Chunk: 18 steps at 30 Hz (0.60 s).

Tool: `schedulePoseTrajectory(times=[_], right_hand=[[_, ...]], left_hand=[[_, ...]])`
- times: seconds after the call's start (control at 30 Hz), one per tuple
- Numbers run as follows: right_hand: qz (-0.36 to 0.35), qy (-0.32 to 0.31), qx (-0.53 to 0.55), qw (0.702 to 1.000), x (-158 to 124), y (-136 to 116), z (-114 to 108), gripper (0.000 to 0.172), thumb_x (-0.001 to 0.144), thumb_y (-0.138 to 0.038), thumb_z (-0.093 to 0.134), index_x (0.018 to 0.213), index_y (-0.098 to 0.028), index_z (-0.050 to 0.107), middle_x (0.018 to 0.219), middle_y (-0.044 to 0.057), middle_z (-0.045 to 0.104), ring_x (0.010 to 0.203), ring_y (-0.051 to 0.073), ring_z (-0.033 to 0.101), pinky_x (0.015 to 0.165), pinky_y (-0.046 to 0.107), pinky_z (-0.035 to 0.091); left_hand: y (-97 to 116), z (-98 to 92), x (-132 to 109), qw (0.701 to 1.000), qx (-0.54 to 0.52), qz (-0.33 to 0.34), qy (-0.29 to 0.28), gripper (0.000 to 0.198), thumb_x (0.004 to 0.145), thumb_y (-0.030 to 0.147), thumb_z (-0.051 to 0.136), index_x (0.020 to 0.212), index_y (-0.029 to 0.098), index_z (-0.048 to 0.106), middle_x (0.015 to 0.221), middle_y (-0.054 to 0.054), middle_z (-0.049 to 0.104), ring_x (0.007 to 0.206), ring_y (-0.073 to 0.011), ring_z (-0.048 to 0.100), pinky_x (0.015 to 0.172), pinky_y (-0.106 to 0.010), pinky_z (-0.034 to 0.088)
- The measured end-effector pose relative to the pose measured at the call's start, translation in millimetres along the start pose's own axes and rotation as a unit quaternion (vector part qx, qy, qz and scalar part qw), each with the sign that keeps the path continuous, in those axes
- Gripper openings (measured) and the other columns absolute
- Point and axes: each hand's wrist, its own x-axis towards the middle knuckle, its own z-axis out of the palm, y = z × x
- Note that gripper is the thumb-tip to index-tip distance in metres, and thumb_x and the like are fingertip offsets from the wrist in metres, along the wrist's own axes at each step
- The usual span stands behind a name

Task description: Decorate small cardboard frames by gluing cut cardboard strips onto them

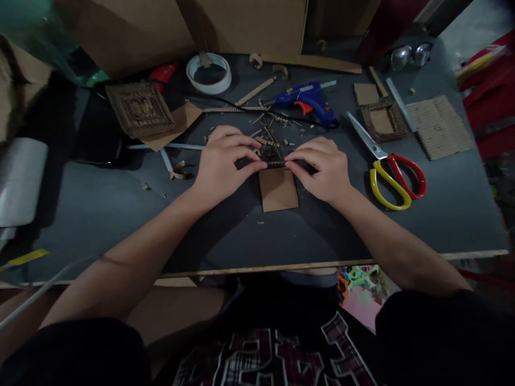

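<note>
Between my fingertips runs a thin corrugated cardboard strip (276,163), level with the far edge of a small square of cardboard (279,190) that lies flat on the table. My left hand (228,161) pinches the strip's left end. At its right end, my right hand (319,167) pinches it between thumb and forefinger. Whether the strip touches the square's edge I cannot tell. Just beyond my hands, cardboard scraps (267,136) are scattered, and past them lies a blue glue gun (308,102) with an orange trigger.
Right of my hands are scissors (388,161) with red and yellow handles, a small cardboard frame (384,122) and a corrugated sheet (440,127). Tape (209,74), a layered cardboard square (140,109) and glue sticks (181,146) lie to the left. Glasses (410,56) rest at the back right.
</note>
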Motion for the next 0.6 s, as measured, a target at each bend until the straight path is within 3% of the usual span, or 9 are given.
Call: schedulePoseTrajectory(times=[0.23,0.4,0.6], right_hand=[[0.008,-0.001,0.015,1.0,1.2,3.2,-0.7,0.014,0.092,-0.033,0.066,0.089,-0.024,0.077,0.088,0.002,0.077,0.085,0.021,0.07,0.081,0.039,0.052],[0.005,-0.04,0.026,0.999,1.2,7.4,-3.6,0.022,0.097,-0.037,0.058,0.095,-0.025,0.076,0.094,0.003,0.075,0.093,0.021,0.069,0.088,0.041,0.053],[0.012,-0.033,0.019,0.999,0.2,9.9,-1.1,0.023,0.095,-0.038,0.059,0.092,-0.025,0.078,0.09,0.004,0.075,0.088,0.022,0.068,0.086,0.043,0.053]], left_hand=[[-5.0,-3.6,4.7,1.0,-0.019,0.003,-0.021,0.017,0.091,0.038,0.064,0.081,0.031,0.076,0.107,0.0,0.077,0.111,-0.0263,0.062,0.101,-0.052,0.048],[-5.9,-2.6,6.0,0.999,-0.017,0.012,-0.031,0.016,0.088,0.038,0.067,0.078,0.031,0.077,0.107,0.001,0.077,0.11,-0.0256,0.063,0.1,-0.049,0.049],[-7.3,0.5,2.5,1.0,-0.022,-0.009,0.002,0.014,0.083,0.038,0.073,0.074,0.028,0.076,0.091,0.001,0.078,0.097,-0.0236,0.067,0.091,-0.047,0.053]])
